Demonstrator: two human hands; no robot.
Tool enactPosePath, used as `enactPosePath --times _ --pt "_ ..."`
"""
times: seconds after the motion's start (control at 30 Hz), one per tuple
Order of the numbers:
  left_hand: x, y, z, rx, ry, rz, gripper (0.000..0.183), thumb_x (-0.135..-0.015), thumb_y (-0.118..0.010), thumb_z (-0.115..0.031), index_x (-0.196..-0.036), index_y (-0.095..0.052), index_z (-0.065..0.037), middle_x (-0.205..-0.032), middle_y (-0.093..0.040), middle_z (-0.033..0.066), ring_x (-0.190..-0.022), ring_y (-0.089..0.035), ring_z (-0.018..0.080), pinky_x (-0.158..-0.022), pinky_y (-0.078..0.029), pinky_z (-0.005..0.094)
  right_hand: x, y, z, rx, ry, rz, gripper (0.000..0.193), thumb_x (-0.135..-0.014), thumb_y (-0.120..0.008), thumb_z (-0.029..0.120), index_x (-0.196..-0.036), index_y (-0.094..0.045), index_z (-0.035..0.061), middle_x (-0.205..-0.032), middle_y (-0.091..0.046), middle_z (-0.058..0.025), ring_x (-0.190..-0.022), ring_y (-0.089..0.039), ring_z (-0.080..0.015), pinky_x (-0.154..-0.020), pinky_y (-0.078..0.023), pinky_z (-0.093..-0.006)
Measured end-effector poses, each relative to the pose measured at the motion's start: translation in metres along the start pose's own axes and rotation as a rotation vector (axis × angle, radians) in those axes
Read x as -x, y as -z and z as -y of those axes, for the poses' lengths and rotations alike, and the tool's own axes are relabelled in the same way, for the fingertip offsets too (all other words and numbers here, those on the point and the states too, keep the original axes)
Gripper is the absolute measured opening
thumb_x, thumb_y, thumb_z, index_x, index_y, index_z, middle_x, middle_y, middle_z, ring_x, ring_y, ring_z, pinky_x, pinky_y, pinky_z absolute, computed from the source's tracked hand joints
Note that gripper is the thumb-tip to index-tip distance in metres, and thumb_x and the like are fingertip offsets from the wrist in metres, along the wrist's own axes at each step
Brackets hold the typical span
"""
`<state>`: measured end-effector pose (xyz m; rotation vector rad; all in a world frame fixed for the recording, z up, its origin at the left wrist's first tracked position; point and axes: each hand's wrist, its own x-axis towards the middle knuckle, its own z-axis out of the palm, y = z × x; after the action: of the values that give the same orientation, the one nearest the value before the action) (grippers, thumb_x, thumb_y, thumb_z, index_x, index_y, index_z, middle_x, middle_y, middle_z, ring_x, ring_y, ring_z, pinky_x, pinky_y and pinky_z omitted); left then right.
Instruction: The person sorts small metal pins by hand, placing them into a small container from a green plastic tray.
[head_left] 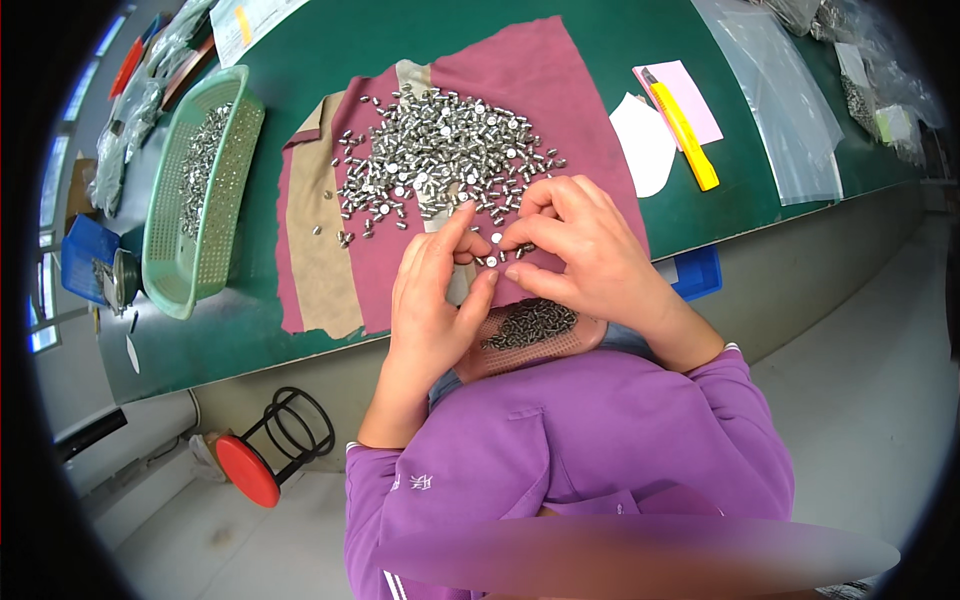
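A large heap of small silvery metal fasteners (pixel 450 145), short and cylindrical with round heads, is spread over a maroon and beige cloth (pixel 590 150). At the heap's near edge, my left hand (pixel 435 285) is open, its thumb and forefinger apart. Facing it, my right hand (pixel 580 240) has bent fingers, with a gap between forefinger and thumb. A few loose fasteners (pixel 491 261) lie between my fingertips, some partly covered by the right fingers. Below my hands, a pink perforated basket (pixel 590 338) at my lap contains more, darker-looking fasteners (pixel 535 322).
A pale green basket (pixel 180 285) of metal parts stands at the left of the green table (pixel 290 55). A yellow utility knife (pixel 685 135) lies on pink paper to the right, beside plastic bags (pixel 785 110). Under the table's left side is a red stool (pixel 247 470).
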<state>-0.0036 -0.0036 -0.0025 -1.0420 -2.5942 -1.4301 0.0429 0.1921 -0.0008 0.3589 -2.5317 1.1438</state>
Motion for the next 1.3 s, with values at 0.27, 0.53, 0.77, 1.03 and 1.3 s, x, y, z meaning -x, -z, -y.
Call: enactPosePath --times 0.27,0.53,0.77,1.03,1.3 --pt "-0.002 0.002 0.001 -0.036 -0.005 0.032 0.068 -0.071 -0.073 0.007 -0.136 -0.055 -0.004 -0.085 -0.064 0.0038 -0.082 -0.059 0.0218 -0.077 -0.049 0.0356 0.002 -0.005 -0.002 0.007 0.015 0.014 0.013 -0.077 -0.073 0.017 -0.086 -0.066 0.0111 -0.100 -0.056 -0.0033 -0.097 -0.055 -0.0244 -0.084 -0.042 -0.0401" --pt "-0.003 0.003 -0.003 0.030 0.063 0.041 0.072 -0.070 -0.073 0.008 -0.138 -0.053 -0.005 -0.087 -0.064 0.0041 -0.084 -0.059 0.0214 -0.079 -0.049 0.0352 0.003 -0.005 -0.001 0.001 0.019 0.002 0.014 -0.075 -0.074 0.015 -0.086 -0.066 0.0113 -0.100 -0.055 -0.0032 -0.098 -0.055 -0.0244 -0.085 -0.042 -0.0401" --pt "-0.001 0.006 -0.005 0.019 0.068 0.050 0.071 -0.072 -0.074 0.007 -0.139 -0.052 -0.004 -0.090 -0.065 0.0046 -0.086 -0.060 0.0205 -0.079 -0.050 0.0337 0.002 -0.004 0.000 -0.029 0.026 0.015 0.016 -0.075 -0.074 0.014 -0.089 -0.067 0.0123 -0.101 -0.055 -0.0036 -0.100 -0.054 -0.0247 -0.087 -0.042 -0.0409" --pt "0.003 0.006 -0.001 -0.007 0.061 0.017 0.067 -0.075 -0.072 0.008 -0.138 -0.053 -0.002 -0.088 -0.065 0.0043 -0.085 -0.060 0.0196 -0.078 -0.050 0.0326 0.008 0.000 0.002 0.018 -0.030 -0.030 0.017 -0.077 -0.076 0.016 -0.090 -0.067 0.0110 -0.100 -0.055 -0.0039 -0.098 -0.054 -0.0257 -0.088 -0.044 -0.0417" --pt "0.008 0.006 0.000 0.067 0.099 0.001 0.073 -0.076 -0.070 0.009 -0.144 -0.046 -0.003 -0.090 -0.064 0.0054 -0.086 -0.060 0.0202 -0.080 -0.050 0.0332 0.004 0.006 -0.002 0.017 -0.023 0.015 0.017 -0.075 -0.078 0.017 -0.085 -0.066 0.0100 -0.098 -0.055 -0.0039 -0.097 -0.054 -0.0255 -0.087 -0.044 -0.0407"
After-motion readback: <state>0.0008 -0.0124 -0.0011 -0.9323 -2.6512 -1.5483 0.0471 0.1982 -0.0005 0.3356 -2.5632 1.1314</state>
